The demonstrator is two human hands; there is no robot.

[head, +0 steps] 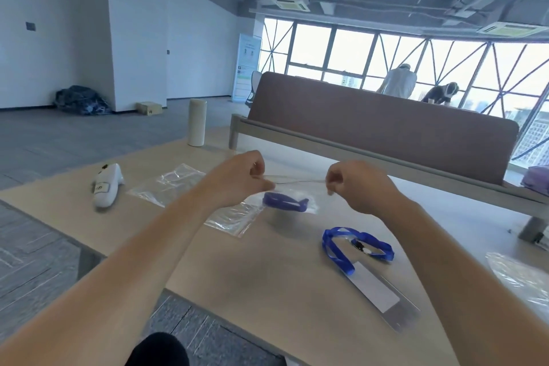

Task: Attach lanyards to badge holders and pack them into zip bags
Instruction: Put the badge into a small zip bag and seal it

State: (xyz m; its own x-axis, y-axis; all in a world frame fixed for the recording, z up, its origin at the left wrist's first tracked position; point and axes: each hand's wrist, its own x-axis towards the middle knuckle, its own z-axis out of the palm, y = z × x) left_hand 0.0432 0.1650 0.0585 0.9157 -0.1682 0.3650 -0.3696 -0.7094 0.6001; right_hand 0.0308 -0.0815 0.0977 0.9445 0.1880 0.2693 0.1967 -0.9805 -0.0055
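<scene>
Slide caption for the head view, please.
Packing: left hand and right hand pinch the zip bag top, blue lanyard inside.

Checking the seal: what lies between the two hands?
Head view: the top edge of the zip bag runs from left hand to right hand, a blue lanyard inside.

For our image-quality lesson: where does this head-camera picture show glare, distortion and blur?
Head view: windows blown out white; wide-angle lens bows the table edges; the zip bag, pinched by left hand and right hand, looks softly blurred, a faint shadow beneath it.
</scene>
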